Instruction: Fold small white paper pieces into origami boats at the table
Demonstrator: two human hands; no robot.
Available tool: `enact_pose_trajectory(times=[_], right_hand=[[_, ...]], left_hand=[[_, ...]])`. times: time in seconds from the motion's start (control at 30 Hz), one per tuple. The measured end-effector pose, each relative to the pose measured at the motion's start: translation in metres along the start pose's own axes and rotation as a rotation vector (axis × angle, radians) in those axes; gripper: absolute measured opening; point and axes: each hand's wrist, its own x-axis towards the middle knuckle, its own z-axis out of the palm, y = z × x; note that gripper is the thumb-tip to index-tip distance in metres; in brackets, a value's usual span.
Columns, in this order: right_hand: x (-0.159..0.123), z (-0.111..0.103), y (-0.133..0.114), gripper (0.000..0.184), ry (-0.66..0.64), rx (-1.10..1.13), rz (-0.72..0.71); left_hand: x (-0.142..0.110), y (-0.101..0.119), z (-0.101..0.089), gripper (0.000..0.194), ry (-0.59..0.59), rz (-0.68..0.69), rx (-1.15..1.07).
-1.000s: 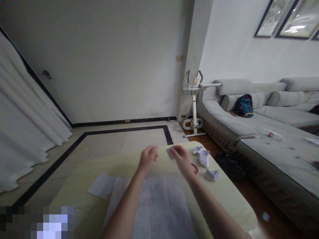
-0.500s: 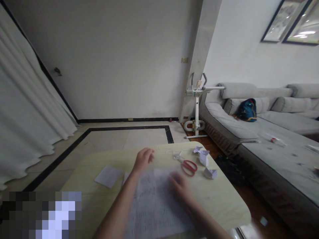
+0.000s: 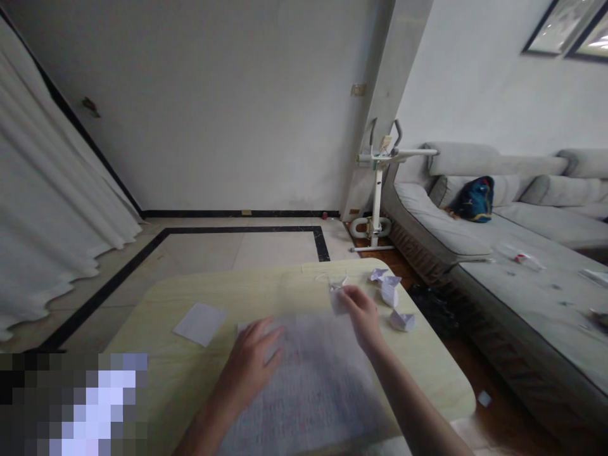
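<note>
A large printed sheet of paper (image 3: 308, 386) lies on the pale yellow table (image 3: 427, 380). Over its left part is my left hand (image 3: 256, 354), fingers spread apart. My right hand (image 3: 361, 316) is above the sheet's far right corner, fingertips pinched on a small whitish piece of paper (image 3: 338, 303), which is blurred. The red scissors handles seen earlier are hidden around that hand. Just beyond the fingertips a thin white and metallic item (image 3: 339, 283) lies on the table. Nearby on the right are folded paper pieces (image 3: 389, 292) and another folded paper piece (image 3: 402, 320).
A white paper square (image 3: 200, 323) lies at the table's left. Past the far right corner stands a white exercise machine (image 3: 377, 202). A grey sofa (image 3: 517, 304) with a blue backpack (image 3: 476, 199) runs along the right. White curtains (image 3: 52, 209) hang on the left.
My right hand has moved away from me, over the scissors handles, and now pinches a small whitish piece. My left hand has come back nearer and spread over the sheet. The view has tilted down slightly.
</note>
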Motion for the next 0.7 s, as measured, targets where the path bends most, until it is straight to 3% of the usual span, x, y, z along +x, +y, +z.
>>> enact_pose_trajectory(times=[0.1,0.17,0.3,0.37,0.47,0.7], right_hand=[[0.025,0.030,-0.010,0.020,0.047,0.168,-0.042],[0.039,0.052,-0.011,0.018,0.027,0.239,-0.019],[0.048,0.083,0.005,0.016,-0.166,0.144,-0.017],[0.046,0.089,0.017,0.016,-0.247,0.099,-0.019],[0.039,0.091,0.036,0.013,-0.227,0.013,-0.045],[0.030,0.086,0.055,0.008,-0.178,-0.154,-0.064]], left_hand=[[0.039,-0.001,-0.012,0.024,0.143,-0.077,-0.245],[0.065,-0.002,-0.012,0.027,0.247,-0.205,-0.403],[0.094,-0.006,0.007,0.028,0.192,-0.330,-0.557],[0.097,-0.009,0.021,0.027,0.164,-0.348,-0.556],[0.098,-0.013,0.037,0.028,0.140,-0.358,-0.523],[0.099,-0.022,0.047,0.028,0.092,-0.253,-0.439]])
